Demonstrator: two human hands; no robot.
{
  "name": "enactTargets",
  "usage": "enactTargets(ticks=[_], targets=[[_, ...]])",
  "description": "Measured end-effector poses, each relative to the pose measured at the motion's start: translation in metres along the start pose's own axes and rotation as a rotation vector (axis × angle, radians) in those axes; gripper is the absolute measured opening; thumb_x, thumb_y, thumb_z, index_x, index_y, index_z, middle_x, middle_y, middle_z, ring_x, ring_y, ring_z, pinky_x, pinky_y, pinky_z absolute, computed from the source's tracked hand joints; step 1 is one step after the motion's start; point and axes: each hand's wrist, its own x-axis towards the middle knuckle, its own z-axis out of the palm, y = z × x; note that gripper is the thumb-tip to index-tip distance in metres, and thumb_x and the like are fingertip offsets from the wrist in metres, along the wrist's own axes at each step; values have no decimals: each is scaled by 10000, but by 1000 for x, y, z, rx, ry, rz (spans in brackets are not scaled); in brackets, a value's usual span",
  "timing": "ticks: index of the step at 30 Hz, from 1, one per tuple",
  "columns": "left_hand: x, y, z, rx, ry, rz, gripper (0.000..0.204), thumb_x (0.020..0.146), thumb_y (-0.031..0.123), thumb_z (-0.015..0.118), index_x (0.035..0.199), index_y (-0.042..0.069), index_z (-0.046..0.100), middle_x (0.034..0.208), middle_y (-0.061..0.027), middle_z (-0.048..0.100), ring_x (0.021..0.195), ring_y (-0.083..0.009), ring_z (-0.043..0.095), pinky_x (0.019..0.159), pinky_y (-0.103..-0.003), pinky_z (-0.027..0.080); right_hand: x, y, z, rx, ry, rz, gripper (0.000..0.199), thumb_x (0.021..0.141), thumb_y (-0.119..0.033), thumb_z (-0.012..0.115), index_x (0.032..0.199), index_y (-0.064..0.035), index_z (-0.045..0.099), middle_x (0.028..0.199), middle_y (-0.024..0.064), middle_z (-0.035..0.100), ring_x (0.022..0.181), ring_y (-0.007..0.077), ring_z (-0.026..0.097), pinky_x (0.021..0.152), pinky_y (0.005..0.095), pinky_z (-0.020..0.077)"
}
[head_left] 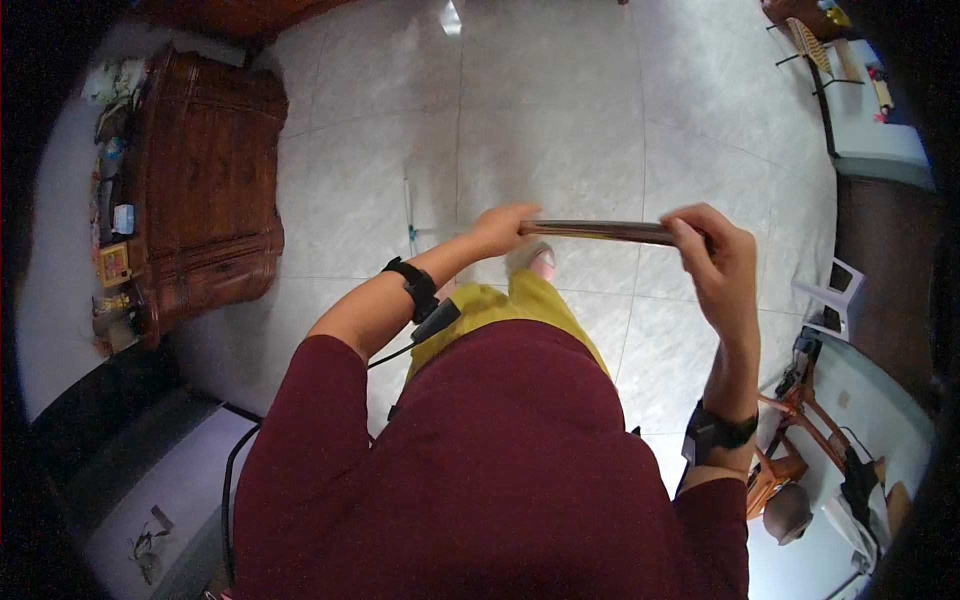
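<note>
Held level across the front of my body is a thin, flat item (600, 231), brown with a pale edge and seen almost edge-on; I cannot make out its kind. My left hand (502, 230), a little blurred, closes on its left end. At the other end, my right hand (718, 252) pinches it between thumb and bent fingers. Black bands circle both my forearms. Below my left hand, a thin pale stick with a teal joint (412, 232) lies on the tiled floor (545, 140).
A carved dark wood cabinet (205, 190) stands at the left, with small items and a framed picture (115, 263) along its top. To the right are a white plastic stool (838, 295) and wooden furniture (790, 465). A black cable (230, 480) runs beside my left arm.
</note>
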Motion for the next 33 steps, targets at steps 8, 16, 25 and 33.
enactTargets(ticks=[8,16,25,33], targets=[[44,48,22,-143,-11,-131,131,823,233,612,923,149,608,867,-91,664,845,-316,622,690,-439,470,34,19,-33,-154,67,-87,143,880,-145,595,861,-14,651,625,33,568,566,80,492,520,237,390],[143,147,32,-96,69,193,138,797,225,590,928,185,608,801,-93,656,791,-344,626,671,-476,464,8,-5,-121,-301,493,-8,146,916,-178,574,901,-60,660,744,-72,527,604,7,375,519,178,268],[182,163,-9,-187,153,285,139,800,224,619,934,187,624,809,-90,660,821,-329,631,690,-462,479,15,-54,-110,-461,576,-87,188,903,-171,548,893,-23,664,811,-11,599,628,45,434,549,192,302],[173,93,-132,-39,198,272,206,817,252,621,1005,167,618,856,-114,664,813,-341,637,662,-453,488,86,-88,-80,-379,573,-288,226,948,-104,477,1030,16,649,936,94,645,691,75,577,512,189,409]])
